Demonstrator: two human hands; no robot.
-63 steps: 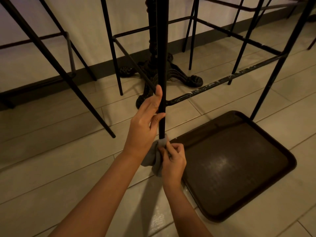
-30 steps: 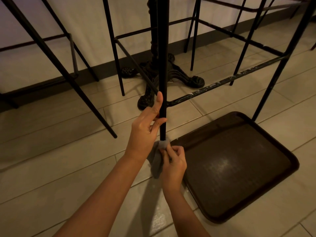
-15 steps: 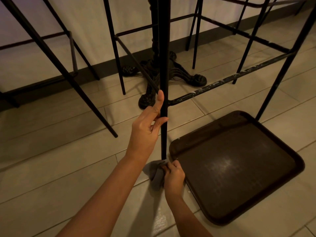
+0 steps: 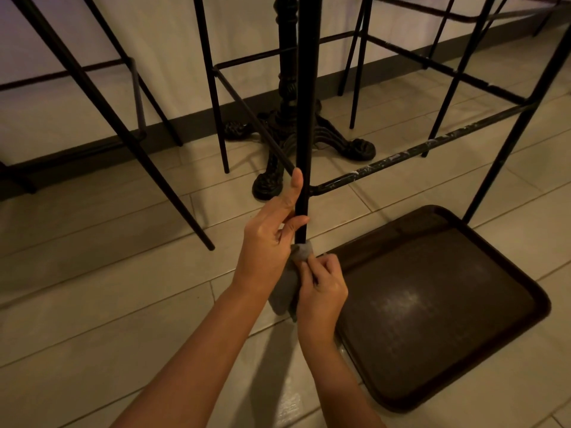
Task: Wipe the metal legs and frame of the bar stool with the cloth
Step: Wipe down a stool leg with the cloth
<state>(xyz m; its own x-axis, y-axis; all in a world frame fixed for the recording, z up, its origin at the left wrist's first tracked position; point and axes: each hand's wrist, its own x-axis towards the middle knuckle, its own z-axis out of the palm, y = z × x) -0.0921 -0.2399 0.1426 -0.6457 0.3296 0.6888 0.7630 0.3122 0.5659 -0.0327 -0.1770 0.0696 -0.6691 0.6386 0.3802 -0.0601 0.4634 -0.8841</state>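
Dim, warm indoor light. Soft glare patch on tray [image 4: 411, 301]. Arm shadows fall on floor tiles [image 4: 92, 288]. Wide-angle bending at edges; focus fairly sharp, mild noise.

stool leg [image 4: 304, 118]: black | cloth [image 4: 285, 291]: grey | tray [image 4: 432, 304]: dark brown | floor [image 4: 92, 288]: pale tiles
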